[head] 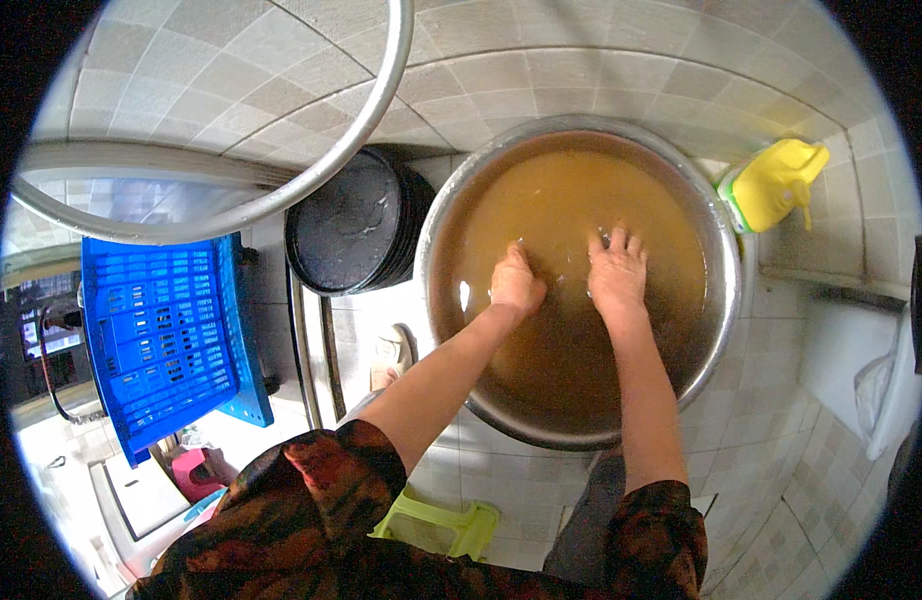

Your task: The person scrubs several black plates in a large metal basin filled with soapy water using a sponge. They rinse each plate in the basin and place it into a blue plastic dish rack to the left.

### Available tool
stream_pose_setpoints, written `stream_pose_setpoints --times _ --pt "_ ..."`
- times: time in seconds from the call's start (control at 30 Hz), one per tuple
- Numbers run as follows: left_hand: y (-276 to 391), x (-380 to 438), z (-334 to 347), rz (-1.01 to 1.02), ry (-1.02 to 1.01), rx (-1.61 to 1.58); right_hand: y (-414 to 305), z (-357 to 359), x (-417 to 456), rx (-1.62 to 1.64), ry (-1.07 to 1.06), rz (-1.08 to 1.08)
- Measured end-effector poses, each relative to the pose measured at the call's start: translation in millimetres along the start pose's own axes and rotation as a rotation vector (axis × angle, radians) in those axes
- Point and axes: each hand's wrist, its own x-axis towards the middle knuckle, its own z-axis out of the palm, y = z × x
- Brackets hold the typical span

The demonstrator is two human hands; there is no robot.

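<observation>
A large round metal basin (723,352) full of cloudy brown water (558,187) stands in front of me. My left hand (517,281) is partly in the water left of the basin's middle, its fingers pointing down and their tips lost in the murk. To its right, my right hand (618,270) lies palm down at the surface with the fingers spread and their tips dipping under. Whatever lies below the water is hidden, and I see nothing held in the right hand.
Left of the basin stands a stack of round black trays (348,217). Beyond are a blue plastic crate (168,330) and a large metal ring (341,161) overhead. A yellow jug (772,187) stands at the right by the tiled wall. A green stool (468,529) is below me.
</observation>
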Motion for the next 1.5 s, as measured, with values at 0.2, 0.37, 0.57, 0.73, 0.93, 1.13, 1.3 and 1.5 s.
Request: stream_pose_setpoints --times 0.2,0.37,0.57,0.73,0.93,1.13,1.3,1.5 --pt "-30.5 7.0 16.7 0.022 0.052 -0.129 2.1 0.9 -21.9 -0.056 0.058 -0.092" --pt "2.3 -2.3 -4.0 -0.12 -0.034 -0.032 9.2 14.6 -39.5 -0.043 0.094 -0.072" --pt "-6.0 -2.4 -3.4 -0.2 -0.072 -0.118 2.9 18.1 -71.8 -0.061 0.061 -0.165" --pt "-7.1 2.4 0.8 -0.24 -0.069 -0.059 -1.6 8.7 -104.8 0.049 -0.046 -0.197" --pt "-6.4 3.2 -6.1 -0.127 -0.119 -0.08 -15.6 6.5 -101.0 0.125 -0.096 -0.25" --pt "-2.8 -9.6 -24.6 0.009 -0.127 -0.136 -23.6 4.8 -85.7 0.326 0.129 -0.239" --pt "-15.6 -12.6 -34.3 -0.025 -0.249 -0.229 -27.1 4.7 -82.5 0.344 0.2 -0.263" --pt "-20.6 -39.6 -66.7 0.063 -0.127 -0.176 -34.4 9.6 -81.2 0.408 0.237 -0.342"
